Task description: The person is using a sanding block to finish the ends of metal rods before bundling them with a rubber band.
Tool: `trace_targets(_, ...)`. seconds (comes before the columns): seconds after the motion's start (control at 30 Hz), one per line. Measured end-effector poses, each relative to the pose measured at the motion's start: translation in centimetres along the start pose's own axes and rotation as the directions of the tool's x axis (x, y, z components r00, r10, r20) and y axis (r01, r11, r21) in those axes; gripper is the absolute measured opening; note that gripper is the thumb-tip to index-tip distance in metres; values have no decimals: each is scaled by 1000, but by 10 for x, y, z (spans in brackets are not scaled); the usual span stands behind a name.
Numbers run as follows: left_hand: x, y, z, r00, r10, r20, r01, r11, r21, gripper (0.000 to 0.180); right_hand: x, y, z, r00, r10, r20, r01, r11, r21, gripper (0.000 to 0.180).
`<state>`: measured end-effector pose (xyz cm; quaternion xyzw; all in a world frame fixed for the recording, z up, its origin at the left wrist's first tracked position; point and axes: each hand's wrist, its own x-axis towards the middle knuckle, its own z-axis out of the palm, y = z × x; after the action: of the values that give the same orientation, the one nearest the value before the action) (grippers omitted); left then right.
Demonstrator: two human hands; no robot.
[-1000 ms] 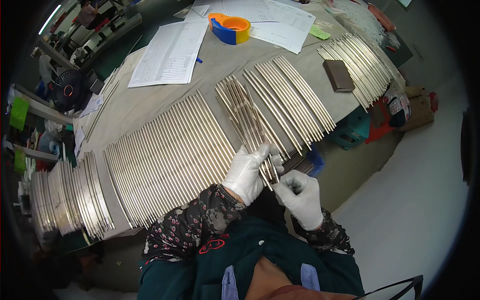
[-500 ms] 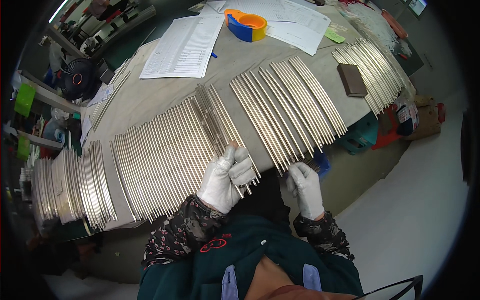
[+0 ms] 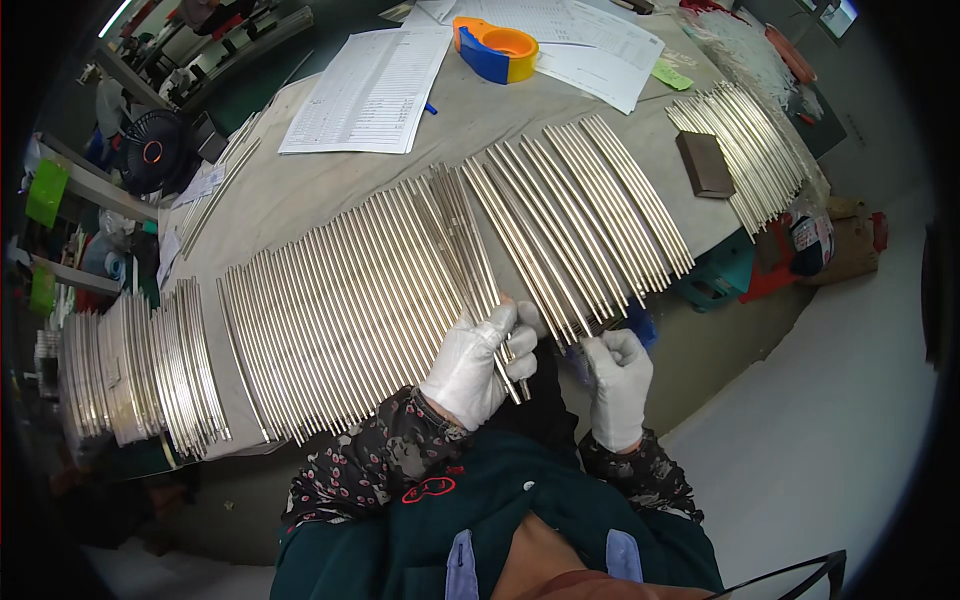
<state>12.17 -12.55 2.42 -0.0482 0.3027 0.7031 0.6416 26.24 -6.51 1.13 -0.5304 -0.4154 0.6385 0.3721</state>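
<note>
Left hand (image 3: 465, 371) shifted rightward, gripping metal rods (image 3: 463, 240), right hand (image 3: 620, 392), grip unclear, brown carton (image 3: 850, 248), contents unclear

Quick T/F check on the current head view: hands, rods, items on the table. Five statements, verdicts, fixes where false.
1. The left hand grips a bunch of metal rods. True.
2. Both hands are bare. False: the left and the right hand wear white gloves.
3. The right hand is at the near ends of the loose rods to the right of the held bunch. True.
4. The brown block lies at the table's left end. False: the brown block is on the right, by the rightmost group of rods.
5. The tape dispenser is all green. False: the tape dispenser is orange, yellow and blue.
</note>
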Motion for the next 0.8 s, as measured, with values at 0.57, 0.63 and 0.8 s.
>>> trace_targets(0.57, -47, 26, 3, 996, 2, 94, -16, 989, 145, 29, -25, -10, 5, 391, -635, 666, 889, 448, -94, 14)
trace_targets(0.63, -65, 41, 1, 994, -21, 106, 8, 993, 115, 27, -28, 2, -7, 531, -567, 630, 821, 529, -215, 14)
trace_targets(0.8, -112, 83, -40, 975, 223, -19, -206, 926, 317, 19, -18, 20, -13, 598, -617, 512, 796, 531, -290, 4)
